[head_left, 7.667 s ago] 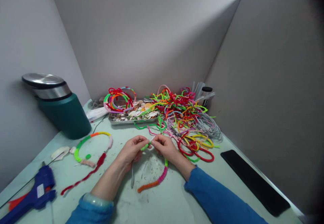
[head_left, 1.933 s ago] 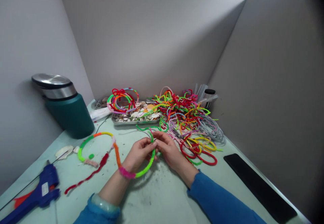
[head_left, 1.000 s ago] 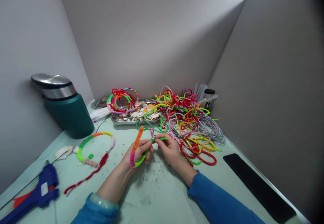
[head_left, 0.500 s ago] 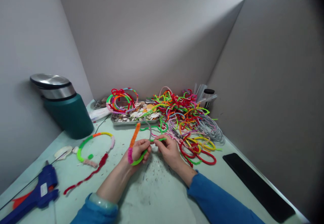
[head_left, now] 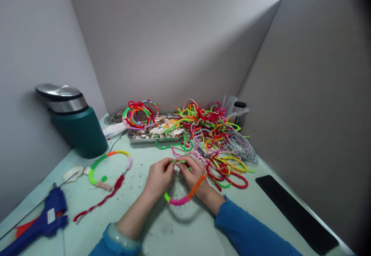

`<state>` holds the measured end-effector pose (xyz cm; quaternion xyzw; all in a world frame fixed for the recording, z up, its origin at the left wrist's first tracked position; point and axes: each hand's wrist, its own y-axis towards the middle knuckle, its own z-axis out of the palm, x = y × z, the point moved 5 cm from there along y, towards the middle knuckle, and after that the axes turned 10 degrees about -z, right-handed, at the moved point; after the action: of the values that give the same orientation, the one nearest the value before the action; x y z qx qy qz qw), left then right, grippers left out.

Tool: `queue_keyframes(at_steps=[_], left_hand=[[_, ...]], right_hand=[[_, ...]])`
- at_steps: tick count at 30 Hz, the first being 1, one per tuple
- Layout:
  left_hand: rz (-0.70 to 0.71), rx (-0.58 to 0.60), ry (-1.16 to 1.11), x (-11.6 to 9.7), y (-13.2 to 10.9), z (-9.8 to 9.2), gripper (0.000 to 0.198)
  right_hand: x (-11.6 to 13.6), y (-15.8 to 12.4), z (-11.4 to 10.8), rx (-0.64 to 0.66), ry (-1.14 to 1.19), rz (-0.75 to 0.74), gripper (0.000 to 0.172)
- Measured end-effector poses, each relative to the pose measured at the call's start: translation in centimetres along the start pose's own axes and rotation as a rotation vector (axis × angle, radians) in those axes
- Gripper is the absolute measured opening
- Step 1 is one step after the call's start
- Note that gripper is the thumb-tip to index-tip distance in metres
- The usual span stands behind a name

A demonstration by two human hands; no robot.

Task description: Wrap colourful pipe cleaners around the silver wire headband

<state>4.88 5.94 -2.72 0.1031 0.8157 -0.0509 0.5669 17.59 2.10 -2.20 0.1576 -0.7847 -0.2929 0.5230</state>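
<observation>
Between my hands is a hoop wrapped in orange, magenta and green pipe cleaner [head_left: 179,201]. Its coloured curve hangs below my fingers, with the orange end lying across my right wrist. My left hand [head_left: 159,177] is closed in a pinch on the hoop, fingertips close to the right hand's. A short green pipe cleaner end [head_left: 182,161] shows at the fingertips of my right hand [head_left: 193,171], which is pinched shut on it. The exact grip point is partly hidden by the fingers. To the left lies another multicoloured hoop [head_left: 92,170] with a loose red tail.
A blue glue gun [head_left: 52,211] and a teal bottle [head_left: 84,132] stand left. Behind are a metal tray of shells [head_left: 156,140], finished hoops [head_left: 139,115] and a tangled pipe cleaner pile [head_left: 203,117]. Red-handled scissors [head_left: 239,179] and a black strip [head_left: 295,213] lie right.
The hoop has turned: its orange end swung from upright at my left hand down to my right wrist. My left hand has rotated, its back now facing up.
</observation>
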Motion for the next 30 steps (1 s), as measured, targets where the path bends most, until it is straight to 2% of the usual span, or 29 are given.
queue_keyframes(at_steps=[4, 13, 20, 25, 27, 30], left_hand=[[0.011, -0.015, -0.046, 0.1, 0.2, -0.2, 0.021], [-0.099, -0.033, -0.055, 1.5, 0.8, -0.5, 0.029], [-0.021, -0.091, 0.105, 0.7, 0.4, -0.7, 0.020], [-0.005, -0.106, 0.089, 0.5, 0.4, -0.8, 0.021], [-0.046, -0.111, 0.022, 1.0, 0.6, -1.0, 0.023], [-0.206, -0.052, -0.167, 1.9, 1.0, -1.0, 0.033]], right_hand=[[0.6, 0.0, 0.0, 0.022, -0.051, -0.108, 0.019], [1.4, 0.0, 0.6, 0.116, -0.167, -0.315, 0.042], [0.6, -0.5, 1.3, 0.229, -0.185, -0.379, 0.049], [0.9, -0.3, 1.3, 0.186, -0.206, -0.378, 0.049], [1.3, -0.3, 1.2, 0.181, -0.227, -0.369, 0.049], [1.8, -0.3, 1.2, 0.229, -0.223, -0.393, 0.043]])
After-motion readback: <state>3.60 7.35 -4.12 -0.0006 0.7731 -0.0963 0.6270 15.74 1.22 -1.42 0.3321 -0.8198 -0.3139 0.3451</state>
